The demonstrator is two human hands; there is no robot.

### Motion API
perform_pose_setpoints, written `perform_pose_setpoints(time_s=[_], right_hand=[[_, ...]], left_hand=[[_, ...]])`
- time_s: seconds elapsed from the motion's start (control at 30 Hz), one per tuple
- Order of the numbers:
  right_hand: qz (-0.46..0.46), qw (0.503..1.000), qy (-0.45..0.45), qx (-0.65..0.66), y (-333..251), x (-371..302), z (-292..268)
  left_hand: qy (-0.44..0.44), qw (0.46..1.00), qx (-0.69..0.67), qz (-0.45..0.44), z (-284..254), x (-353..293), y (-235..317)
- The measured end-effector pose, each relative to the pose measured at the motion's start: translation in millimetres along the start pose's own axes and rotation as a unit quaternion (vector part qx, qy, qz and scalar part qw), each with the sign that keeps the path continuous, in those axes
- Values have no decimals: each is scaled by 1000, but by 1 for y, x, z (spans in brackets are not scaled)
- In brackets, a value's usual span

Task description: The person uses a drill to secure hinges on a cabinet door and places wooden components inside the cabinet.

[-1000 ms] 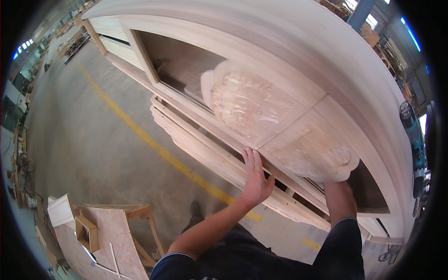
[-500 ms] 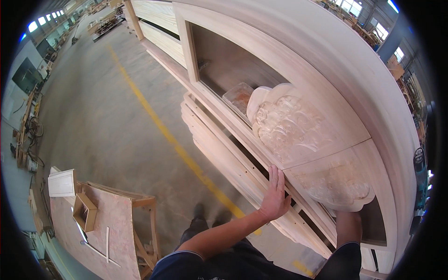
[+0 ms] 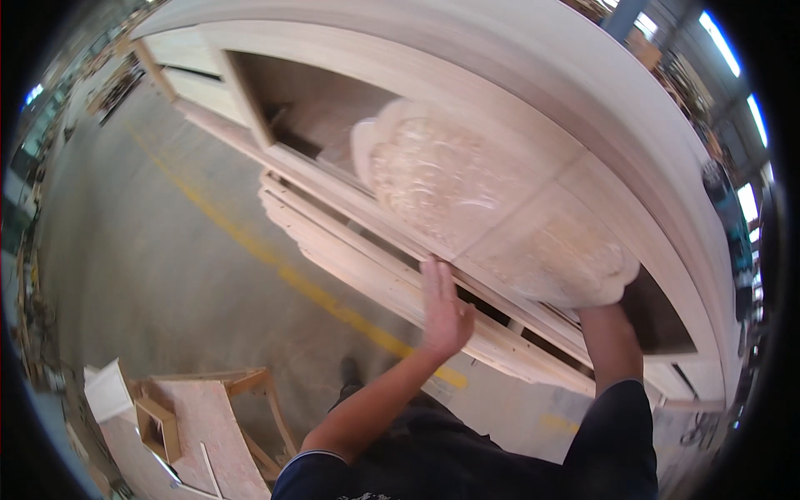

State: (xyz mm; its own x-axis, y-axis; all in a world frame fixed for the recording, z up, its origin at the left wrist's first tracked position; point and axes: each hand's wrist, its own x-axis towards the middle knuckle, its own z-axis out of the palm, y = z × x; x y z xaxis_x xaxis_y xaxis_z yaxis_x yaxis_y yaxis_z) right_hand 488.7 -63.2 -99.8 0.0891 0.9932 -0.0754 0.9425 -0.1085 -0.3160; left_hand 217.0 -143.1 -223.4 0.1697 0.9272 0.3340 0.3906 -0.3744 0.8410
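Two pale wooden panels with raised floral carving sit in the wide opening of a curved wooden cabinet: the left panel and the right panel, meeting at a straight seam. My left hand is open, its fingers straight and together, the tips against the cabinet's lower rail beside the bottom of the seam. My right forearm reaches up behind the scalloped edge of the right panel into the dark opening. That panel hides my right hand and whatever it touches.
Slatted wooden parts run below the cabinet's rail. A worktable at lower left carries a small open wooden box, a white panel and thin strips. A yellow line crosses the concrete floor. A teal tool shows at far right.
The view has turned, so cabinet and panels appear further left and higher. My left hand stays at the rail by the seam; my right arm stays behind the right panel.
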Motion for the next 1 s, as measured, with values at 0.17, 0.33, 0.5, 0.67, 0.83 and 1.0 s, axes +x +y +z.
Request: perform_pose_setpoints(time_s=[0.17, 0.33, 0.5, 0.67, 0.83, 1.0], right_hand=[[12, 1000, 24, -9, 24, -26, -7], [-3, 998, 50, -38, 27, -43, -4], [-18, 975, 221, -16, 29, -98, 5], [20, 890, 443, 106, 0, -155, 47], [6, 890, 395, 228, -3, -209, 42], [-101, 819, 378, 420, -27, -196, 32]], left_hand=[[-23, 999, 32, 33, -6, -8, -7], [-22, 996, 22, 86, -14, -4, -14], [-71, 990, 60, 104, -2, -11, 4], [-96, 992, 70, 38, -15, -25, -6], [-52, 997, 45, 44, -33, -11, 12], [98, 990, -70, 78, -82, 44, 7]])
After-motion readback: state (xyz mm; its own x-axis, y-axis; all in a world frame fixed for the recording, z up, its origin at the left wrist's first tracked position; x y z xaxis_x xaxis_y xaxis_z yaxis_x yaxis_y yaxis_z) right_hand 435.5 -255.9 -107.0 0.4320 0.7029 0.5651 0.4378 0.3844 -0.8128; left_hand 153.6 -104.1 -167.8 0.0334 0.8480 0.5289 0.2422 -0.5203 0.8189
